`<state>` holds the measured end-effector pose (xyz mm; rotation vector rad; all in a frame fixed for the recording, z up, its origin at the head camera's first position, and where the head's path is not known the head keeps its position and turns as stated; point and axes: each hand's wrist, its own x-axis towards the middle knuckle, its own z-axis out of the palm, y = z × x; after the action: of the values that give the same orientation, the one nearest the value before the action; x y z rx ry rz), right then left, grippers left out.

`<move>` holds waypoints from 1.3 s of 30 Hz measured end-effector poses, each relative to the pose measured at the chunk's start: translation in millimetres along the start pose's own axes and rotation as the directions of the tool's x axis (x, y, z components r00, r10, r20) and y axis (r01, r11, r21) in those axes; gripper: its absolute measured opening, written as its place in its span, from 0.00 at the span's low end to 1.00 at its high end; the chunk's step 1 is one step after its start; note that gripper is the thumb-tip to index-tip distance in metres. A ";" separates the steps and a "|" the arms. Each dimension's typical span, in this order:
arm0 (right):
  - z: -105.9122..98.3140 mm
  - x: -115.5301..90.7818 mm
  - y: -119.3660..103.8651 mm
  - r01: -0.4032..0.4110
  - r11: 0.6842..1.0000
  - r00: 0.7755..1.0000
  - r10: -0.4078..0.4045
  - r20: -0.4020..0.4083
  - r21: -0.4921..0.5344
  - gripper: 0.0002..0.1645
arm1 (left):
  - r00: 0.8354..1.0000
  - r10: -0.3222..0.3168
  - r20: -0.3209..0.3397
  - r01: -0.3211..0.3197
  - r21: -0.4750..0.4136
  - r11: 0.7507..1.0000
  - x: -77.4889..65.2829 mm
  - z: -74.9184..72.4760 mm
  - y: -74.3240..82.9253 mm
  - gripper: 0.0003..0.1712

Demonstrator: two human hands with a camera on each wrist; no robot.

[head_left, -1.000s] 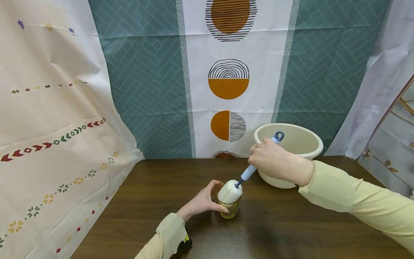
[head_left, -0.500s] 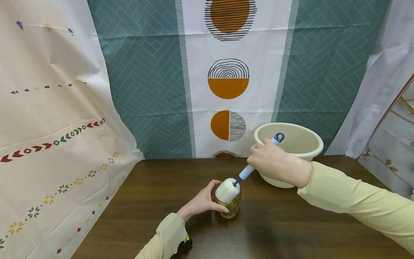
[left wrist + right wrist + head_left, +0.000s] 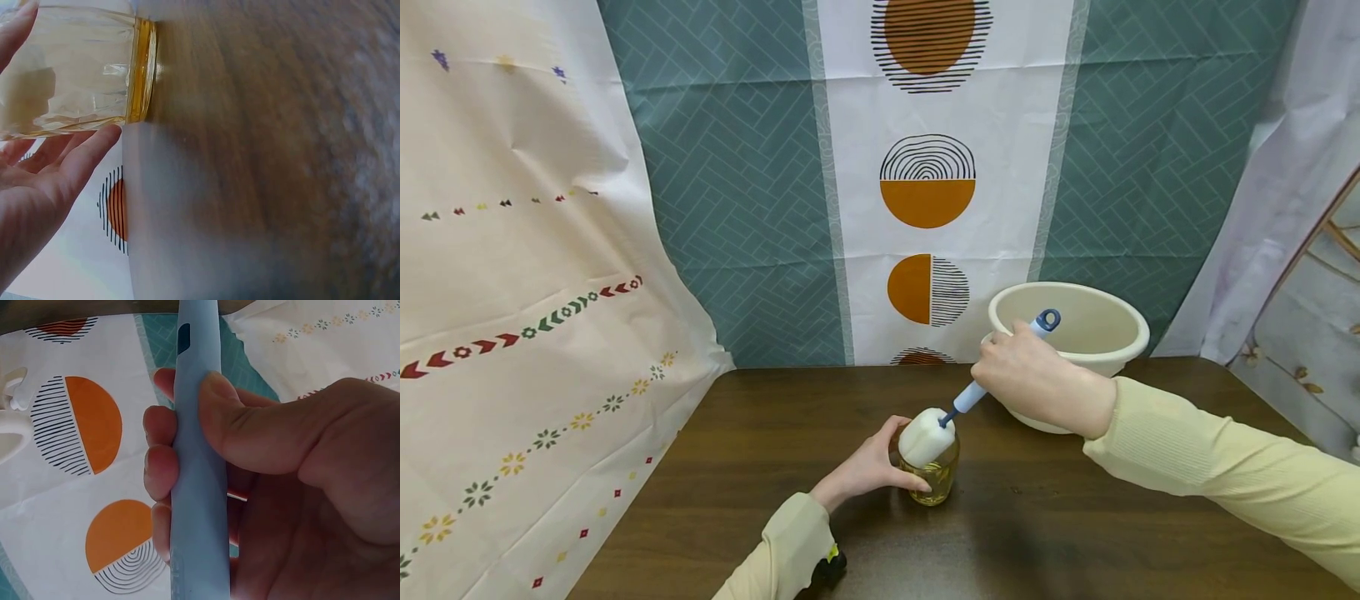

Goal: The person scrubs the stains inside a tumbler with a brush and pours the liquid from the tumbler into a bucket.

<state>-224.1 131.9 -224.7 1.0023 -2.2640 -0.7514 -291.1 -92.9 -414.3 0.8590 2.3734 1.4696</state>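
Observation:
An amber glass cup (image 3: 934, 485) stands on the brown table, and my left hand (image 3: 880, 463) grips it from the left, thumb on the near side. In the left wrist view the see-through glass (image 3: 81, 69) lies between the thumb and the fingers. My right hand (image 3: 1037, 371) is wrapped round the light blue handle of a sponge brush (image 3: 970, 398), seen close up in the right wrist view as a handle (image 3: 200, 469) under my thumb. The brush's white sponge head (image 3: 927, 437) sits tilted in the cup's mouth, its lower end inside and its top above the rim.
A cream basin (image 3: 1123, 360) stands at the back right, partly behind my right hand. A patterned cloth (image 3: 760, 208) hangs behind the table (image 3: 760, 467), with a pale cloth (image 3: 550, 333) along the left side.
The sponge head has shifted slightly left and up in the cup, leaning more to the left. My right hand has moved a little left with the handle; the left hand keeps its place.

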 end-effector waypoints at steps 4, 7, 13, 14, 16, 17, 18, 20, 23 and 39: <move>-1.5 1.0 -1.5 -0.011 1.000 1.000 0.012 0.017 -0.004 0.09 | 1.000 0.001 -0.001 -0.001 -0.004 1.000 0.1 0.2 -0.4 0.40; -3.0 1.5 -2.8 -0.019 1.000 1.000 0.019 0.020 -0.011 0.10 | 1.000 0.002 -0.001 -0.002 -0.005 1.000 -0.1 0.4 -0.2 0.40; -4.9 2.5 -5.5 -0.033 0.999 0.999 0.033 0.007 -0.042 0.10 | 1.000 0.003 -0.006 -0.003 0.007 1.000 -0.3 0.4 0.8 0.40; -5.0 2.7 -6.0 -0.036 0.998 0.999 0.036 0.007 -0.047 0.10 | 1.000 0.005 -0.006 -0.005 0.010 1.000 -0.1 0.5 0.8 0.40; -4.7 2.8 -6.7 -0.044 0.998 0.999 0.044 0.004 -0.052 0.10 | 1.000 0.007 -0.006 -0.006 0.016 1.000 0.2 0.6 1.1 0.40; -4.3 2.9 -7.1 -0.049 0.997 0.999 0.049 0.001 -0.053 0.11 | 1.000 0.007 -0.006 -0.007 0.018 1.000 0.3 0.6 1.2 0.40; -3.9 3.1 -7.4 -0.052 0.997 0.999 0.052 -0.002 -0.054 0.11 | 1.000 0.007 -0.007 -0.007 0.022 1.000 0.4 0.7 1.2 0.40; -3.1 3.5 -8.2 -0.060 0.997 0.998 0.059 -0.006 -0.055 0.11 | 1.000 0.006 -0.011 -0.006 0.032 0.999 0.5 1.0 1.3 0.41; -3.6 4.4 -9.9 -0.067 0.996 0.998 0.067 0.000 -0.061 0.11 | 1.000 0.002 -0.015 -0.001 0.036 0.999 0.7 1.3 1.0 0.41; -6.5 6.0 -13.6 -0.059 0.993 0.997 0.063 0.042 -0.102 0.11 | 1.000 -0.008 -0.011 0.008 0.017 1.000 -0.4 1.3 0.0 0.41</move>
<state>-216.7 117.8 -227.8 0.8736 -2.2598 -0.8604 -290.1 -92.1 -415.0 0.8471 2.3980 1.4563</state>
